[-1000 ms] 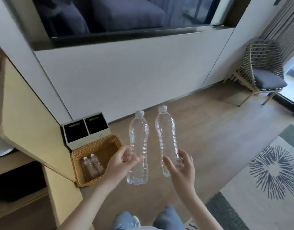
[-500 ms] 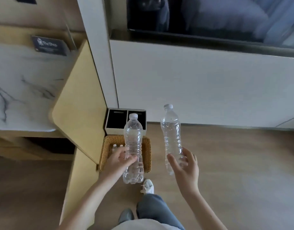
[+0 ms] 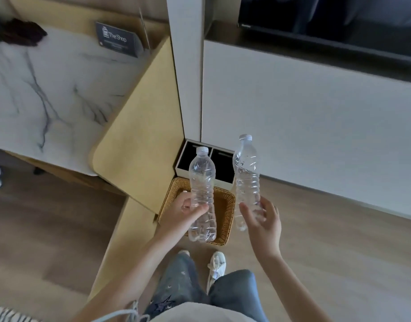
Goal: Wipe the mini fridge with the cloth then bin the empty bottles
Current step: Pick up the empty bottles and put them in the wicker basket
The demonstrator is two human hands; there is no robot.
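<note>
My left hand (image 3: 187,211) grips a clear empty plastic bottle (image 3: 202,182) with a white cap, held upright right above a wicker basket (image 3: 225,212) on the floor. My right hand (image 3: 263,219) holds a second clear empty bottle (image 3: 246,175) by its lower part, upright, over the basket's right edge. The bottle and my left hand hide most of the basket's inside. A dark cloth (image 3: 19,34) lies crumpled at the far left of the marble counter (image 3: 55,89).
A white two-slot bin (image 3: 223,163) with black openings stands behind the basket against the white wall panel (image 3: 304,117). A tan wooden counter side (image 3: 141,126) juts out just left of the basket. A dark card sign (image 3: 117,39) stands on the counter. My legs and shoes are below.
The view has swung left and down toward the basket and come closer. Both bottles stay in my hands; the left one now hangs directly over the basket.
</note>
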